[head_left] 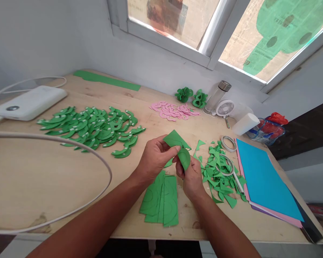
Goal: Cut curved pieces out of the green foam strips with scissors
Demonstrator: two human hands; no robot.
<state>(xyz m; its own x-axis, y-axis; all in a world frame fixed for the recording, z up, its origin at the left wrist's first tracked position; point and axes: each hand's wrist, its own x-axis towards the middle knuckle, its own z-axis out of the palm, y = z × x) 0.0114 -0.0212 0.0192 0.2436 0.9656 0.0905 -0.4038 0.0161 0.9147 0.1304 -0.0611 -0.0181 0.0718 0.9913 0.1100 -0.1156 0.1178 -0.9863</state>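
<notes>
While the wide wooden table (29, 172) fills most of the view, a big spread of curved green pieces (91, 129) lies on its left side. A blue sheet (266, 179) lies over on the right, and a heap of green scraps (214, 172) sits just to the left of it. Near the front edge lie some green strips (161, 200) with curved lines drawn on them. Past these, the left hand (156, 157) and the right hand (191, 177) come close together at a green card (174, 138). The left thumb presses on top with fingers tucked behind, so the card is pinched with hardly any gap. It reaches past the left thumb tip and off to the right. Its long way slants from the top left down to the bottom right. That puts the pointed end nearer the left hand, while the round end is right by the right hand. The right fingers curl in close under that round end, but I cannot tell how far apart they are or what they hold, because the card hides part of them.
</notes>
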